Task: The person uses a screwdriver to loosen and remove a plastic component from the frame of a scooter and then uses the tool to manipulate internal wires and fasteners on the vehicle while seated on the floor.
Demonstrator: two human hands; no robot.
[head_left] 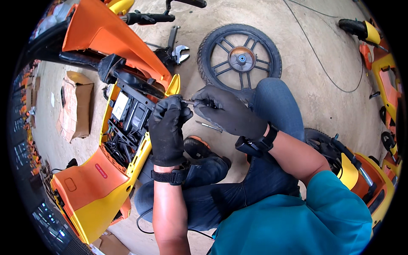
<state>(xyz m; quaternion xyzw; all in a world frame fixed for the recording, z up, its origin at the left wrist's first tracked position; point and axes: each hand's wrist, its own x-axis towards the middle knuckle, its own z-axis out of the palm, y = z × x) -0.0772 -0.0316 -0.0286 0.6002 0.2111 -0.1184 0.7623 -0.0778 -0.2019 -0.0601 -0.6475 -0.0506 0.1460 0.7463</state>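
Note:
My left hand point(166, 129), in a black glove, is closed with its fingertips pinched together. What they hold, if anything, is hidden. Close beside it, my gloved right hand point(227, 111) grips a slim metal-shafted tool point(187, 102) whose shaft points at the left fingertips. Its dark rear end is mostly covered by the right fingers. Below the right hand a thin metal rod with a pointed end point(208, 126) lies on the floor. Left of my left hand is the opened body of an orange and yellow electric bike point(146, 146), with wiring and a black unit point(140, 114) inside.
A spoked wheel with a black tyre point(205, 46) lies flat ahead. An adjustable wrench point(180, 55) is beside the bike's orange panel point(108, 36). A cardboard box point(76, 108) stands at left. More orange and yellow bikes point(384, 85) line the right. A cable point(316, 57) crosses the floor.

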